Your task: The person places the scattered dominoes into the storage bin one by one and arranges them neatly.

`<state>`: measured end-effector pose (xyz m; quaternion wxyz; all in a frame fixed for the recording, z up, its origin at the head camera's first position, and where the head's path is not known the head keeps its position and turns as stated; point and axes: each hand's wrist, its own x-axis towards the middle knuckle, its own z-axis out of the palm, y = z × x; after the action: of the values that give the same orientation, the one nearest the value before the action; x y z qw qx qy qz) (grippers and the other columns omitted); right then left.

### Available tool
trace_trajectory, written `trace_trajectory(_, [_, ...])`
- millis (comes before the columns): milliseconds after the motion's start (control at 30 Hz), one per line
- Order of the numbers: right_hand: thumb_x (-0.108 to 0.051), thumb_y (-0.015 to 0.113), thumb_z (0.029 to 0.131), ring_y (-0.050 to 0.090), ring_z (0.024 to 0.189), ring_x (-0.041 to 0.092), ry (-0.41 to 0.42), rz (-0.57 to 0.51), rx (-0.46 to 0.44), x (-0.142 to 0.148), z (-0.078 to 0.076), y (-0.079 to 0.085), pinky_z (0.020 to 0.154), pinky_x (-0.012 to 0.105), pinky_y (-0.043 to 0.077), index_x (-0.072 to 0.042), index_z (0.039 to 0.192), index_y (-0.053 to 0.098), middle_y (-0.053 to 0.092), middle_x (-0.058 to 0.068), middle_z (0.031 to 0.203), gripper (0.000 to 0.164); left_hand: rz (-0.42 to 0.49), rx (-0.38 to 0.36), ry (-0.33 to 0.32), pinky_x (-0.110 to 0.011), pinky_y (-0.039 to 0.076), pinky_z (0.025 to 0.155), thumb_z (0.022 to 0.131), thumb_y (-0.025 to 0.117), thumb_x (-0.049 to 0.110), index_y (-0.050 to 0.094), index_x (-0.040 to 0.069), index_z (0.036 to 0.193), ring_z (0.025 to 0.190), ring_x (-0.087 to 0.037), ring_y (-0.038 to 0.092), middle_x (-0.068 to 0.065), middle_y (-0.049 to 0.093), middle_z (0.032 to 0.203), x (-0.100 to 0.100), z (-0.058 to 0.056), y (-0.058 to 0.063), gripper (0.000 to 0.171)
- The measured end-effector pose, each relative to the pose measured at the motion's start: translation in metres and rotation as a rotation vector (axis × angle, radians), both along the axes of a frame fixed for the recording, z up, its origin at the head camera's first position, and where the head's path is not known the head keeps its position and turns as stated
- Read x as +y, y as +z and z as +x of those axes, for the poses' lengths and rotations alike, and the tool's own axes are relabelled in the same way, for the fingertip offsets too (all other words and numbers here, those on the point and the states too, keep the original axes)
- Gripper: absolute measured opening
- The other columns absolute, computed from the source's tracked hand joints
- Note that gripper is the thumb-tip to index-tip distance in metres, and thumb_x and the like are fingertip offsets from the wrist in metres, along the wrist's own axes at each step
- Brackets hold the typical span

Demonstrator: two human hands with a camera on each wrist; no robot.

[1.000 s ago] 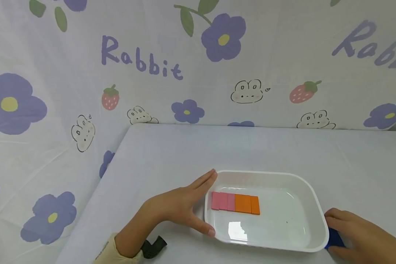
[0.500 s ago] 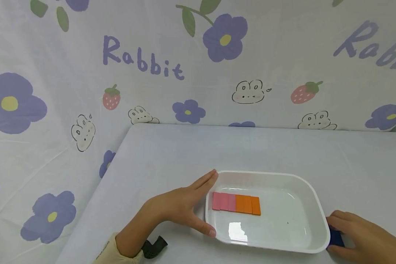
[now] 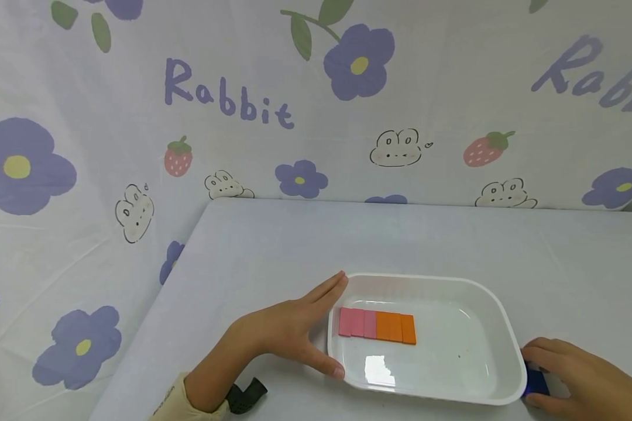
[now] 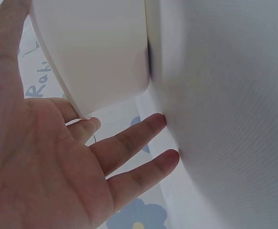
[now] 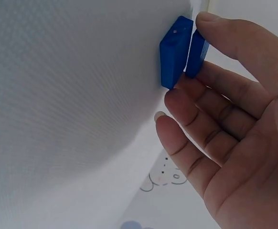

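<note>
My left hand (image 3: 289, 327) rests against the left end of a white plastic tray (image 3: 453, 368), thumb and forefinger at its rim and fingers spread fairly straight. Inside the tray, pink tiles (image 3: 357, 323) and orange tiles (image 3: 395, 327) form one slightly overlapping row on the left. Just outside the tray's right end, my right hand (image 3: 579, 377) works at small blue pieces (image 3: 536, 383). The right wrist view shows two: a blue tile (image 5: 197, 55) pinched between thumb and fingers, and a second blue tile (image 5: 176, 53) beside it, close over the white surface.
The table (image 3: 316, 240) has a white cover. Behind and to the left hangs a curtain (image 3: 232, 58) printed with flowers, rabbits and strawberries. A dark object (image 3: 246, 397) sits by my left wrist, next to a cream sleeve (image 3: 189, 403).
My right hand has shifted only slightly around the blue tiles. The left hand, the tray and the row of tiles hold their places.
</note>
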<state>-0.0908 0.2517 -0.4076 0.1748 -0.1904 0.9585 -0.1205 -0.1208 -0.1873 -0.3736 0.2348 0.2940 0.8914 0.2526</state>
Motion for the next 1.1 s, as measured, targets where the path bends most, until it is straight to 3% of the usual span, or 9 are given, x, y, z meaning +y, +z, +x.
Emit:
trace_trajectory(367, [-0.035,0.092,0.068,0.064,0.1,0.031,-0.036,0.003,-0.015,0.001,-0.001,0.005,0.082,0.056,0.056,-0.008,0.115,0.069,0.067,0.004,0.112,0.059,-0.009,-0.007,0.003,-0.048,0.035,0.112,0.068,0.077,0.074,-0.006,0.032,0.161,0.149,-0.012,0.021,0.022,-0.014,0.163,0.0,0.0,0.001,0.132])
trace_trajectory(600, [-0.038,0.089,0.073,0.064,0.092,0.022,-0.023,0.035,-0.024,0.009,-0.005,0.01,0.079,0.052,0.058,-0.004,0.12,0.067,0.067,0.006,0.113,0.062,-0.012,-0.002,0.004,-0.048,0.036,0.111,0.068,0.077,0.075,-0.005,0.031,0.161,0.148,-0.014,0.023,0.018,-0.012,0.165,0.001,0.0,0.0,0.132])
trace_trajectory(733, [-0.039,0.088,0.074,0.066,0.089,0.021,-0.029,0.041,0.011,0.012,-0.007,0.015,0.075,0.05,0.059,-0.005,0.121,0.067,0.067,0.007,0.111,0.061,-0.012,-0.01,0.006,-0.049,0.036,0.111,0.068,0.077,0.075,-0.005,0.032,0.161,0.148,-0.013,0.022,0.019,-0.012,0.165,0.001,0.0,0.0,0.131])
trace_trajectory(1100, [-0.036,0.092,0.069,0.066,0.081,0.02,0.011,0.049,0.214,0.014,-0.009,0.037,0.064,0.04,0.06,-0.003,0.117,0.068,0.068,0.003,0.103,0.063,-0.011,-0.015,0.01,-0.049,0.036,0.111,0.068,0.077,0.075,-0.007,0.033,0.161,0.149,-0.012,0.021,0.02,-0.013,0.164,0.0,0.0,-0.001,0.132])
